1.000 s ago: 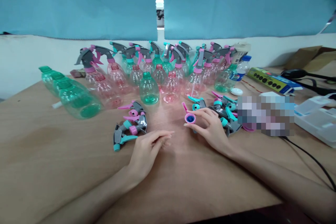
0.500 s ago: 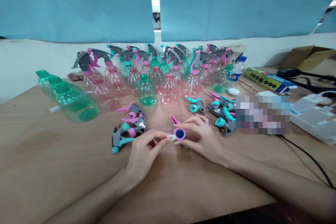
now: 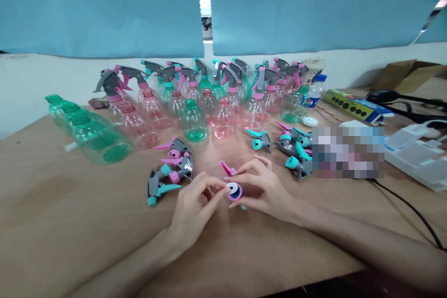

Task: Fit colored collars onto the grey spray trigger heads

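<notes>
Between the thumb and fingers of my left hand point(image 3: 195, 207) is a small white washer point(image 3: 232, 188), tilted over the mouth of a pink collar. That collar belongs to a trigger spray head point(image 3: 228, 168), pink lever pointing up and left, which my right hand point(image 3: 265, 188) grips around its side. The collar's open end faces me, dark blue inside, partly covered by the washer. Loose grey spray heads with pink and teal parts point(image 3: 174, 174) lie left of my hands. More loose spray heads point(image 3: 296, 149) are heaped to the right.
Behind my hands stand several green bottles point(image 3: 194, 123) and pink bottles point(image 3: 224, 121), many at the back fitted with spray heads. Green bottles point(image 3: 101, 142) stand at the left. A blue-capped bottle point(image 3: 316, 91), a long box point(image 3: 356, 106), a white tray point(image 3: 419, 158) and a black cable point(image 3: 412, 207) are at right.
My left hand has brought the washer from beside the collar to over its opening. The spray head in my right hand has shifted slightly left and down.
</notes>
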Tool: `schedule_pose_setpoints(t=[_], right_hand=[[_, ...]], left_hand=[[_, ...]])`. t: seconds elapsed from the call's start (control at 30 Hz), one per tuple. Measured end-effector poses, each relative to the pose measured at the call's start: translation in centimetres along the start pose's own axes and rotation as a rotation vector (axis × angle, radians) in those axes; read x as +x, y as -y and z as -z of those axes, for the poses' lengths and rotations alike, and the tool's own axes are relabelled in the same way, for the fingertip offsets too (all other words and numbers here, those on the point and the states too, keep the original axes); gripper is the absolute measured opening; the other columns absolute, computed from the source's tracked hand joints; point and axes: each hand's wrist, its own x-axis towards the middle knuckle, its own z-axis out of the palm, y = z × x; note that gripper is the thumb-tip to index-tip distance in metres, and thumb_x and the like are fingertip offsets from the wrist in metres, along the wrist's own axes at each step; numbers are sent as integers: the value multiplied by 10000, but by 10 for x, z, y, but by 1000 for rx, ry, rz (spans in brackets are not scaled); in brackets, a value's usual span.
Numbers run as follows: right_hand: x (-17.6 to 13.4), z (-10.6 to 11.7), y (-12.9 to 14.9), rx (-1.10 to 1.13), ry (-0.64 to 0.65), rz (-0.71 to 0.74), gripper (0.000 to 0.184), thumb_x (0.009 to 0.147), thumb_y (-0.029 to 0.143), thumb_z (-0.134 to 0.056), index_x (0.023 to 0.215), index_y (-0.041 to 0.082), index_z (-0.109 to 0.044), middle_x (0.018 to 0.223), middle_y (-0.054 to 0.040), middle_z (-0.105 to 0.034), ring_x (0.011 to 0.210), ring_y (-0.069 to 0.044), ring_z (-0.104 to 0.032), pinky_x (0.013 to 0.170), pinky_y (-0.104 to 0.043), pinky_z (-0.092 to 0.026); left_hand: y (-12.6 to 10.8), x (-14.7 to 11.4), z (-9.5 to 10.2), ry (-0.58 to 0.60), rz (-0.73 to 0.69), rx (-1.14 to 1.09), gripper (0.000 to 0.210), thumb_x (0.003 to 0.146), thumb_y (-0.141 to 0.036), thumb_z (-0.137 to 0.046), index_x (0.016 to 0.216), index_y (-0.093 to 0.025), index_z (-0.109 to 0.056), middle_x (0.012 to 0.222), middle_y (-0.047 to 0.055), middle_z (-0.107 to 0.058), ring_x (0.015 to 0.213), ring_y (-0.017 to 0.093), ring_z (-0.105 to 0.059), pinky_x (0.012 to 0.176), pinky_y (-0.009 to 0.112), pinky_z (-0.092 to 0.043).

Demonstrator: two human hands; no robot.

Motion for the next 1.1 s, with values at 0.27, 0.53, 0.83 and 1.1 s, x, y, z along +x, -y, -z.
schedule_pose_setpoints(t=[0.27,0.53,0.83,1.1], right_hand=[[1,1,2,-19,9,8,359,737,498,-698,1025,284,-685,978,-41,-637,952,-206,-579,930,-437,-336],[-1,2,-2,-6,38,30,317,789,409,-678,1082,287,-656,1017,-35,-624,984,-199,-576,944,-431,-332],[-3,2,-2,47,19,21,290,804,423,-657,1055,279,-655,1019,-42,-628,989,-198,-574,977,-446,-302],[-3,4,-3,53,7,32,286,818,412,-645,1072,282,-658,1007,-38,-626,988,-192,-573,995,-442,-285]], left_hand=[[-2,2,1,-1,-79,82,103,878,-248,-580,843,-199,-664,772,10,-591,637,113,-551,530,206,-445],[-6,-1,8,29,-455,237,128,826,-183,-587,939,-223,-631,872,50,-638,819,194,-560,716,332,-497],[-6,-2,6,132,-502,282,271,763,-125,-644,1022,-177,-588,971,62,-658,914,204,-546,820,351,-488],[-7,-1,6,149,-478,286,311,768,-107,-627,1062,-179,-560,1001,66,-634,923,205,-529,808,351,-483]])
